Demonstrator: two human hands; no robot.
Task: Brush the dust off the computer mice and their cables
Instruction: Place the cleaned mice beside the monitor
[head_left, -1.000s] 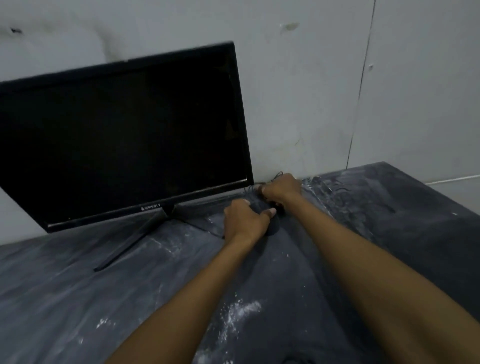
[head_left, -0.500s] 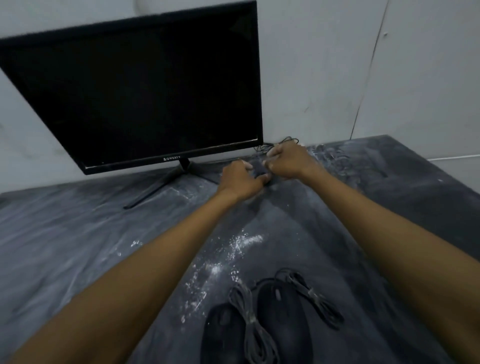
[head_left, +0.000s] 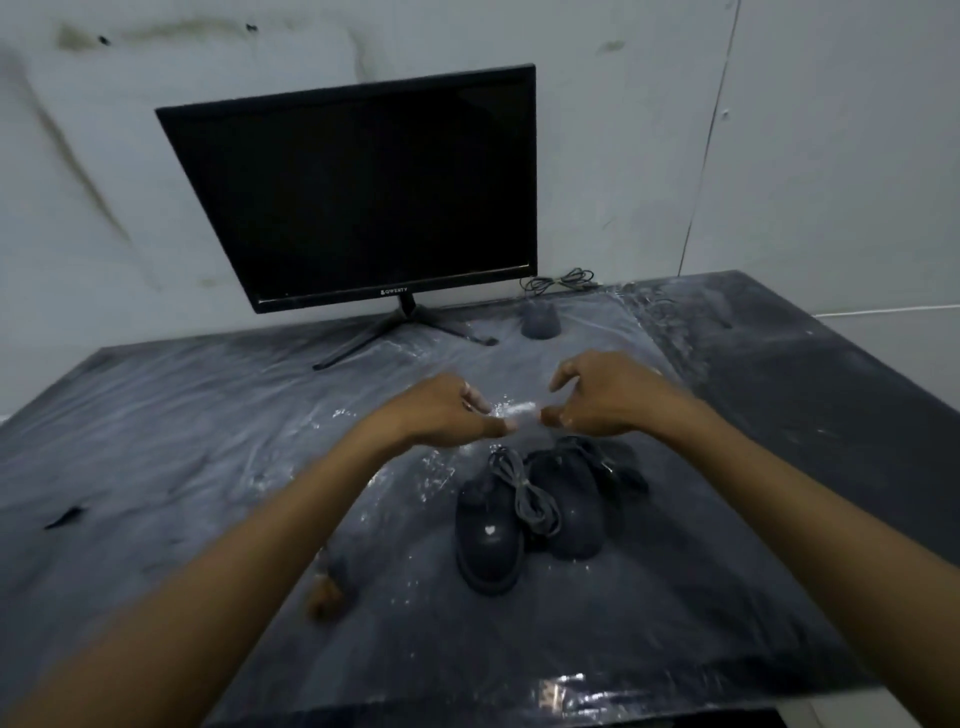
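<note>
Two dusty black mice lie side by side on the table in front of me, the left mouse (head_left: 488, 535) and the right mouse (head_left: 569, 512). A bundled grey cable (head_left: 530, 496) lies between them, and a darker cable bundle (head_left: 615, 462) sits at the right one's far side. A third mouse (head_left: 540, 322) sits at the back by the monitor, its coiled cable (head_left: 558, 280) against the wall. My left hand (head_left: 447, 415) and right hand (head_left: 608, 395) hover above the table just beyond the two near mice, fingers loosely curled and holding nothing.
A black monitor (head_left: 363, 192) on a V-shaped stand is at the back left. The table (head_left: 156, 441) is covered in dusty plastic film with white powder patches. A small brown and dark object (head_left: 327, 587), possibly a brush, lies by my left forearm. The white wall is close behind.
Both hands have let go of the mouse by the monitor and pulled back toward me. That mouse and its cable stay at the back. The view has tilted down.
</note>
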